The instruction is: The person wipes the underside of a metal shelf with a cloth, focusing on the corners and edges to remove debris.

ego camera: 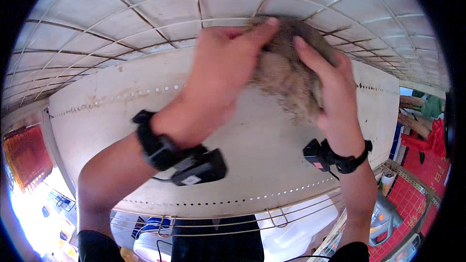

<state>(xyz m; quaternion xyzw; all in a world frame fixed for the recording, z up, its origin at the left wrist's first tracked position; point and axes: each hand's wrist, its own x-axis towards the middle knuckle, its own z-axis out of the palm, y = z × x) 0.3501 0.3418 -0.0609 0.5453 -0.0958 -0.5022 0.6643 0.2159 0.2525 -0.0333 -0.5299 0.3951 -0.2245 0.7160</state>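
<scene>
A brown-grey, shaggy cloth (282, 69), blurred and bunched up, hangs in front of the wire grid (198, 5) at the back of a metal shelf. My left hand (222, 69) grips its left side, with the thumb near the top. On the other side my right hand (338, 83) has its fingers behind the cloth and its thumb over the front. Beneath both hands lies the off-white shelf board (204, 160), with rows of small holes along its front and back. Whether the cloth touches the grid cannot be told.
Wire rails (222, 231) run along the shelf's front edge. Below them stand a white bucket (153, 245) and a white plastic container (298, 225). Right of the shelf are a grey jug (386, 218) and red packaging (433, 140). Each wrist wears a black strapped device (196, 167).
</scene>
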